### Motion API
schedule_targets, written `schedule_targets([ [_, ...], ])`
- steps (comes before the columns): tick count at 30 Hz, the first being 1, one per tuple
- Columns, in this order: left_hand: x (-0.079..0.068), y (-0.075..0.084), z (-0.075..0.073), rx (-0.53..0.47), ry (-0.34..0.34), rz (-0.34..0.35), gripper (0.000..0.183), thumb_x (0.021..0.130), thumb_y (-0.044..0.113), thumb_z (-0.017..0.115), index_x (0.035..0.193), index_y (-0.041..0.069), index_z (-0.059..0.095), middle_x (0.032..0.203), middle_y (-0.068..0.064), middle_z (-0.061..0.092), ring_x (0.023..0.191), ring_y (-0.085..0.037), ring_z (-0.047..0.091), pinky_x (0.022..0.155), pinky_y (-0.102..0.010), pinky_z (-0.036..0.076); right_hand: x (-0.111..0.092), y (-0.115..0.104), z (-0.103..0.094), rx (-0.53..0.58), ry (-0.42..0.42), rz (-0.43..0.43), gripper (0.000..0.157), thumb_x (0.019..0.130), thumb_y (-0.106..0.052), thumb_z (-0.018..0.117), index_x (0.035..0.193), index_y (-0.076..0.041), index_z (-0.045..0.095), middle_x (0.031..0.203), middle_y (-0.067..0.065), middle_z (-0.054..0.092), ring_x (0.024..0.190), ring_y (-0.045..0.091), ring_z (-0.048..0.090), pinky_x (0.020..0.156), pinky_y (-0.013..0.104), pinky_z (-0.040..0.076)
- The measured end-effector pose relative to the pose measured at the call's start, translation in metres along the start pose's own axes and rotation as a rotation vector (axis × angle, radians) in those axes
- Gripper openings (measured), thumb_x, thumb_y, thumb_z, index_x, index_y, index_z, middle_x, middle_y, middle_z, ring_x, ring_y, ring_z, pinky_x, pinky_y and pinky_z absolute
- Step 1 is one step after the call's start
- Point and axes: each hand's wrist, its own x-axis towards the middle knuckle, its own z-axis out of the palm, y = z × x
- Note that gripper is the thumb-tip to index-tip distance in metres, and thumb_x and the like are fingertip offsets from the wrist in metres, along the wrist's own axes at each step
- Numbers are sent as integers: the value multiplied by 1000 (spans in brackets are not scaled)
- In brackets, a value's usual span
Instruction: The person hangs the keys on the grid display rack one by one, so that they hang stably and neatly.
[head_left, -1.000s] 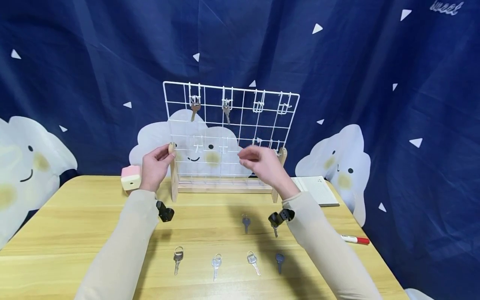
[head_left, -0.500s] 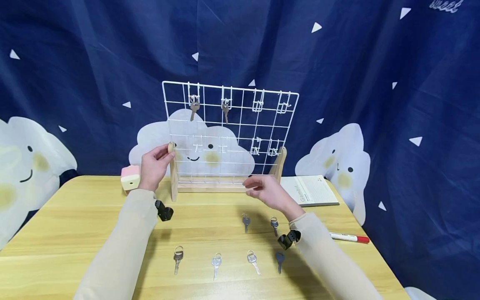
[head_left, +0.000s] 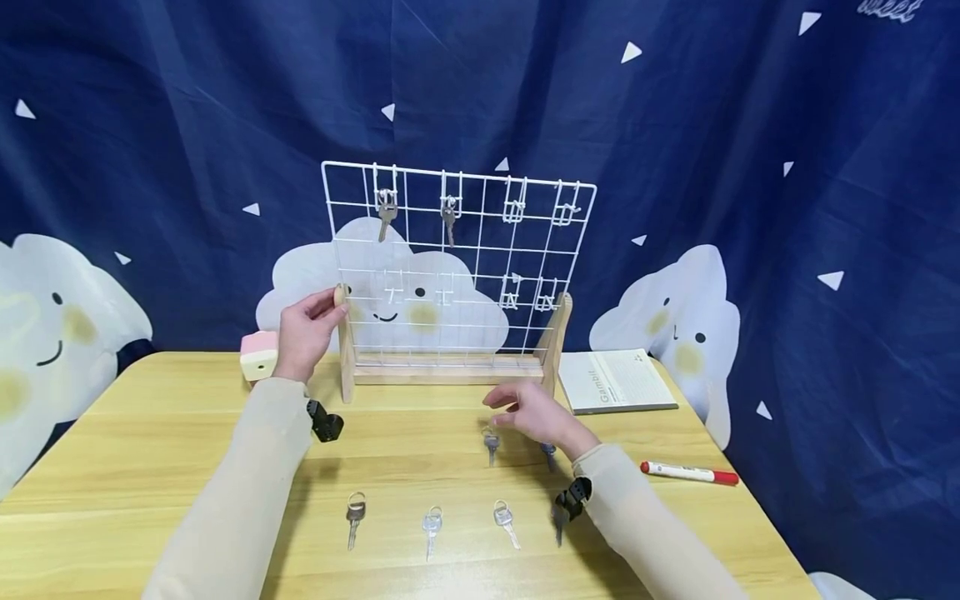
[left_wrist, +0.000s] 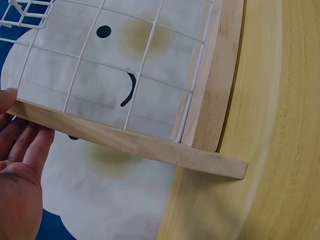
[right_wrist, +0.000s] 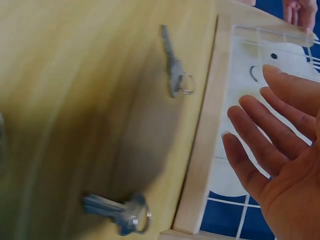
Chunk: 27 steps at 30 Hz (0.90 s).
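A white wire grid rack (head_left: 480, 247) stands in a wooden base. Its left wooden post (left_wrist: 135, 142) is pinched near the top between thumb and fingers of my left hand (head_left: 303, 337). My right hand (head_left: 534, 414), fingers apart and holding nothing, hovers just over a key with a ring (head_left: 491, 446) on the table. A second key (right_wrist: 120, 212) lies beside it, partly covered by the right arm in the head view. From the rack's upper hooks hang two keys, one at left (head_left: 386, 218) and one beside it (head_left: 449, 221); other hooks carry none.
Along the front lie a dark-headed key (head_left: 356, 518), two silver keys (head_left: 431, 525) and another key partly behind the wrist camera (head_left: 573, 498). A notebook (head_left: 618, 379) and red-capped marker (head_left: 690, 473) lie right. A pink-and-cream block (head_left: 258, 357) stands left.
My right hand has come down from in front of the grid to just above the table keys, uncovering the lower right hooks and the notebook. The left hand keeps its hold on the post.
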Motion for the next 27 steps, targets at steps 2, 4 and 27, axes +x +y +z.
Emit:
schedule_targets([
  [2,0,0,-1,8,-3,6,38,95,9,67,130,-4,61,125,-20,62,112,-20,59,94,-23,49,-1,5,3,-15,-10,7,25,85,0,72,109,6,68,109,18,68,103,33,64,88,42,54],
  [4,0,0,-1,9,-8,6,38,94,9,67,130,-4,61,125,-20,62,110,-18,60,93,-22,49,-1,7,6,-35,-17,22,24,85,0,72,108,5,68,106,17,69,100,31,65,85,38,54],
  [27,-2,2,-1,59,-1,-23,40,96,13,65,133,-1,59,128,-17,62,116,-24,57,97,-30,49,8,17,25,-254,-54,81,10,87,1,71,94,-6,70,84,-3,65,79,11,59,71,26,51],
])
